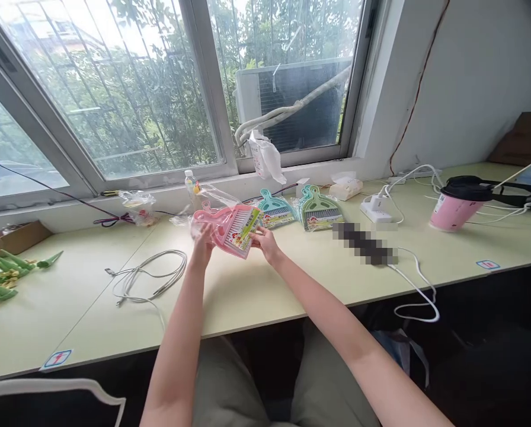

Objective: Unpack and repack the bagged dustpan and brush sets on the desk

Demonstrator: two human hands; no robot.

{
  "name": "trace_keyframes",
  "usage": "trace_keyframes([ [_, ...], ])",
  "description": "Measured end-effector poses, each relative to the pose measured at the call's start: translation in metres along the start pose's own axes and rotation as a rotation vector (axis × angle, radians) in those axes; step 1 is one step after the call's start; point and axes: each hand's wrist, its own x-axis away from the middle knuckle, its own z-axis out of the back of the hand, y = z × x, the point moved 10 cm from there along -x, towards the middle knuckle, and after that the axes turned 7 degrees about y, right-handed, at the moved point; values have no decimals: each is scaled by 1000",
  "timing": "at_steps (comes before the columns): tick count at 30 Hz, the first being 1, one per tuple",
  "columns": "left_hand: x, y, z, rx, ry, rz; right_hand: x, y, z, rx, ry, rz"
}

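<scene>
A loosely coiled cable lies on the bench, apparently looped to limit tangling. Right of it, the left hand has its fingers closed on the handle side of a pink dustpan-and-brush set, held tilted above the bench. The right hand pinches the opposite edge, fingers nearly together at the label; gripping both sides likely steadies the wrapped pack and leaves its printed face visible. Beyond stand a blue set and a green set, side by side, perhaps grouped for easy reach. Farther right, a pink cup stands upright, well apart from the packs.
</scene>
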Motion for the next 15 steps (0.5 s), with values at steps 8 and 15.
trace_keyframes([
  [8,35,-30,-68,179,-290,224,-5,-3,14,-81,133,85],
  [15,49,-34,-78,128,-386,283,-5,-5,20,-42,160,117],
])
